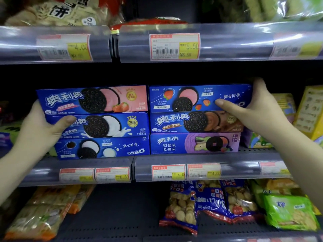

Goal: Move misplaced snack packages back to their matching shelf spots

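Observation:
Two stacks of blue Oreo boxes, three high each, stand side by side on the middle shelf (206, 158). My left hand (41, 127) grips the left end of the left stack, its thumb across the front of the white-cream box (104, 125), below the strawberry box (94, 99). My right hand (260, 109) grips the right end of the right stack, thumb on the front of the upside-down strawberry box (192, 98), fingers over its top corner. Under that lie a chocolate box (188, 122) and a purple berry box (192, 143). The bottom left box (103, 148) is upside down.
Yellow and coloured boxes (309, 110) stand right of the stacks. The upper shelf rail (227, 42) carries price tags just above my hands. Below lie blue biscuit bags (209, 203), a green bag (290, 212) and orange packs (43, 212).

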